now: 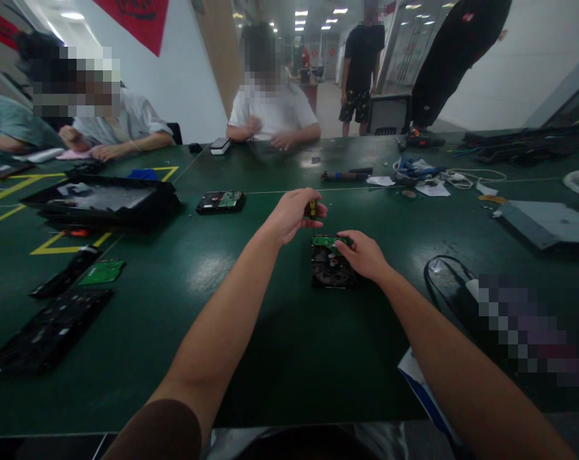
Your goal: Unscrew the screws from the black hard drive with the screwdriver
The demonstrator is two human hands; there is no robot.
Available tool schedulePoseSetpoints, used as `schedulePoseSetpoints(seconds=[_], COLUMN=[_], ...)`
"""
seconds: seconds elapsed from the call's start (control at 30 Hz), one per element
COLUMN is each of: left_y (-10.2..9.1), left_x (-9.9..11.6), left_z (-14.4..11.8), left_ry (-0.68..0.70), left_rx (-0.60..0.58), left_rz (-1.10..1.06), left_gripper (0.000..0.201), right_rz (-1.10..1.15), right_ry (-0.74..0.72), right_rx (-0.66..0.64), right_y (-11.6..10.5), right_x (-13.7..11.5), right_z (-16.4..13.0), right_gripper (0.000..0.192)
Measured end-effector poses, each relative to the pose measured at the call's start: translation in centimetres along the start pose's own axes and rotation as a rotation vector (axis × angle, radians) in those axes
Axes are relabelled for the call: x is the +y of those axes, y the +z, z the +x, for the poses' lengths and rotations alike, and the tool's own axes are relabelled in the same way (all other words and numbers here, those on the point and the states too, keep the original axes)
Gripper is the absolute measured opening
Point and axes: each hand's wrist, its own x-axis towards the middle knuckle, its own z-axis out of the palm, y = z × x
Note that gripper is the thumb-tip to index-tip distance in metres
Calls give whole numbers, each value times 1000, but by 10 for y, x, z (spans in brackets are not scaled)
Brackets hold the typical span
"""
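Left hand (293, 214) closed around a small yellow-and-black tool (312, 208), held just above the hard drive (332, 263) at its 12 o'clock edge. Right hand (363, 254) resting on the drive's 3 o'clock side, fingers curled over the green circuit board (328, 241). Drive flat on the green table (279, 345); second drive (221, 201) at 10 o'clock, well apart.

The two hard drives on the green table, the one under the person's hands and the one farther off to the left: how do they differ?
The near black hard drive is touched by the right hand, with the left hand holding a small yellow-and-black tool above it; the far black hard drive lies untouched. The near one's green board covers only its far end; the far one's lies across its right part. Both lie flat on the green table.
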Motion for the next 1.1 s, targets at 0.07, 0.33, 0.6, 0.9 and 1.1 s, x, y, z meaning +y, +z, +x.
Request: schedulePoseSetpoints(seconds=[0.07, 0.33, 0.6, 0.9, 1.1], left_y=[-1, -4, -2, -3, 0], left_x=[-1, 0, -4, -1, -1], left_z=[1, 2, 5, 2, 2], left_ry=[-21, 40, 2, 62, -46], left_rx=[3, -2, 57, 0, -27], left_rz=[-66, 88, -55, 139, -78], left_gripper=[16, 22, 18, 24, 20], right_rz=[-2, -7, -6, 7, 7], right_ry=[3, 6, -2, -2, -6], right_rx=[-1, -10, -15, 3, -1], right_y=[0, 0, 0, 1, 1], right_x=[0, 0, 1, 1, 1], right_z=[0, 0, 1, 0, 1], right_gripper=[34, 35, 35, 34, 34])
